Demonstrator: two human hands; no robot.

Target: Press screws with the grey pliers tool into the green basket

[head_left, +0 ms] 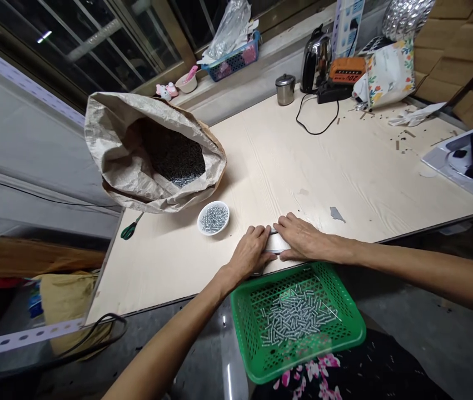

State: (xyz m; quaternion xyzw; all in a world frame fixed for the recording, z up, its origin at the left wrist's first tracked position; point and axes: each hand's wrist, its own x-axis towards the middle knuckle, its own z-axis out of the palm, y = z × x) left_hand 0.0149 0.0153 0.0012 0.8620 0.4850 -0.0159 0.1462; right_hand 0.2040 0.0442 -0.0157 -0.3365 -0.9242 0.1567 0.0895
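My left hand (pixel 251 251) and my right hand (pixel 300 238) lie side by side near the front edge of the pale wooden table (pixel 286 166). Between them they press on a small flat grey piece (pixel 277 244), mostly hidden under the fingers. The fingers of both hands are curled down onto it. Just below the hands, on my lap, sits a green mesh basket (pixel 344 311) holding a heap of small silvery screws (pixel 294 318). A little white bowl (pixel 213 218) with more screws stands left of my left hand.
A large open paper sack (pixel 115 161) of dark screws stands at the table's left. Green-handled scissors (pixel 130 228) lie beside it. A kettle (pixel 315 55), metal cup (pixel 285 89), black cable (pixel 315 123) and orange device (pixel 347 69) line the back. A white machine (pixel 469 161) sits at right.
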